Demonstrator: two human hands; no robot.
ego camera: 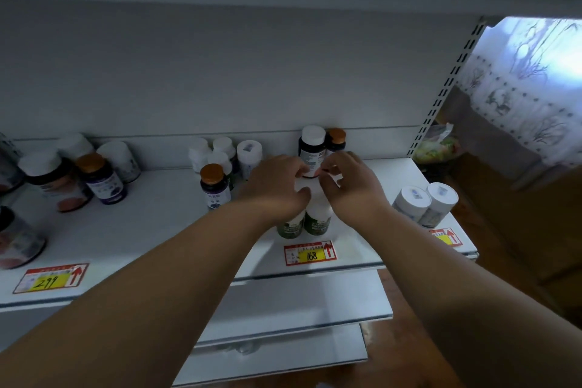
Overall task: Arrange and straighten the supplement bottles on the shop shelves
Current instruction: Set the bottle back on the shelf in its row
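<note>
We see a dark cylindrical bottle with white cap standing near the back of the smooth white shelf. Our left hand and right hand pinch its base with curled fingers, above two green-labelled bottles.

Both bare forearms reach forward, converging; the left hand and right hand curl their fingers, seemingly pinching something between them.

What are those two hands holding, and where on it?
Both hands, left hand and right hand, grip the dark bottle with a white cap near its base, fingers pinching the lower body from either side. The cap is untouched.
</note>
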